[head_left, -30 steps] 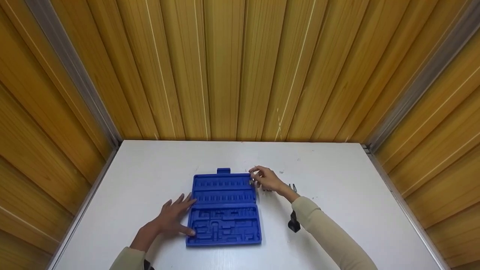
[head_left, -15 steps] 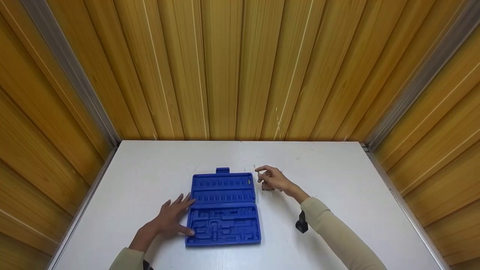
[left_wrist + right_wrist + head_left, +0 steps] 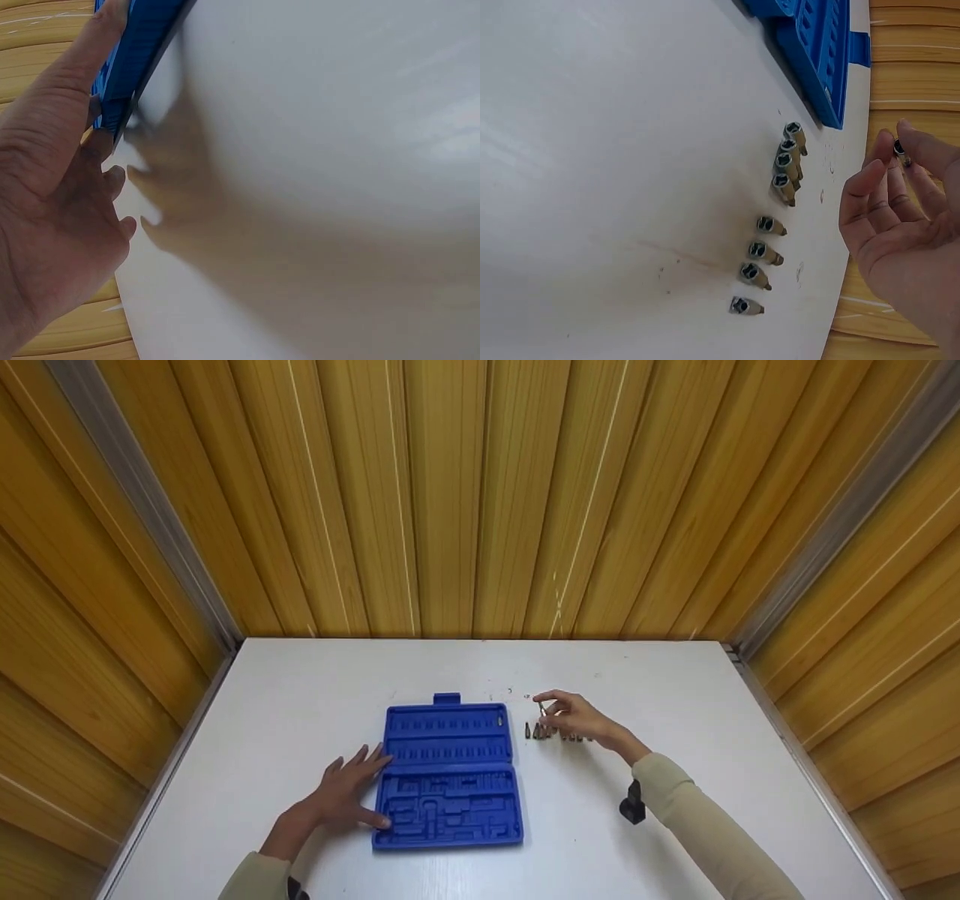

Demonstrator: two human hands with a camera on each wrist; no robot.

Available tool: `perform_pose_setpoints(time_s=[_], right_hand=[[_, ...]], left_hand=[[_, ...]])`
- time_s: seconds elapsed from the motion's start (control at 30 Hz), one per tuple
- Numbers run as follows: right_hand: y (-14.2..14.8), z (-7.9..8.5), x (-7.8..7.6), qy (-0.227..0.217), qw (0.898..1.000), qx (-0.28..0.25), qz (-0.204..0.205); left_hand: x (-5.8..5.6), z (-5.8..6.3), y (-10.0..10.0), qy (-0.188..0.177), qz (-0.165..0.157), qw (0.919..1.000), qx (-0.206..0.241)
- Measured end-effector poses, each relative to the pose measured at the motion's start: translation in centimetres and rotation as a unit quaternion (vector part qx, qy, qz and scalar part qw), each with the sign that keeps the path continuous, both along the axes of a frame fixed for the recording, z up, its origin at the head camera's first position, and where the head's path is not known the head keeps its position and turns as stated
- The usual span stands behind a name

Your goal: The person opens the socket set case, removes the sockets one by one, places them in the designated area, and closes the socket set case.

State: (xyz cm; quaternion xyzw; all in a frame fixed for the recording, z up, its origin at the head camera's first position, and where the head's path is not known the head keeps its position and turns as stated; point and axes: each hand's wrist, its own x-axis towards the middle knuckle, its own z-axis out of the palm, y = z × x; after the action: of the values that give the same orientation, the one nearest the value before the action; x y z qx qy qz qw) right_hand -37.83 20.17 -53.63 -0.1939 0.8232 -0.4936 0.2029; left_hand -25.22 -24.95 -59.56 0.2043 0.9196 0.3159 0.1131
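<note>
A blue plastic tool case (image 3: pixel 448 769) lies unfolded on the white table, its moulded slots facing up. My left hand (image 3: pixel 346 793) rests spread at its left side, thumb and fingertips touching the rim; in the left wrist view the thumb (image 3: pixel 97 34) lies along the case edge. To the right of the case, my right hand (image 3: pixel 581 718) pinches a small metal bit socket (image 3: pixel 900 152) between thumb and fingertips, above the table. Under and beside that hand stand several more bit sockets (image 3: pixel 756 274) in a row. One bit socket (image 3: pixel 500 721) sits in the case's upper right slot.
The white table (image 3: pixel 315 682) runs back to a wall of yellow wood-look panels (image 3: pixel 442 510). Small dark specks (image 3: pixel 510 691) dot the tabletop behind the row. A black wrist mount (image 3: pixel 632 804) hangs under the right sleeve.
My right hand has left the case's upper right corner, where a bit socket now lies, and moved right over the row, holding another one. The left hand has stayed in place.
</note>
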Motion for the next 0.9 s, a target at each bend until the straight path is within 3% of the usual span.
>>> perform_pose_setpoints(time_s=[0.5,0.9], right_hand=[[7.2,0.3,0.9,0.025,0.998,0.055,-0.031],[9.6,-0.8,1.4,0.031,0.993,0.083,-0.081]], left_hand=[[0.0,-0.2,0.1,-0.004,0.006,1.0000,-0.001],[-0.2,-0.5,0.0,0.003,0.004,1.0000,-0.007]])
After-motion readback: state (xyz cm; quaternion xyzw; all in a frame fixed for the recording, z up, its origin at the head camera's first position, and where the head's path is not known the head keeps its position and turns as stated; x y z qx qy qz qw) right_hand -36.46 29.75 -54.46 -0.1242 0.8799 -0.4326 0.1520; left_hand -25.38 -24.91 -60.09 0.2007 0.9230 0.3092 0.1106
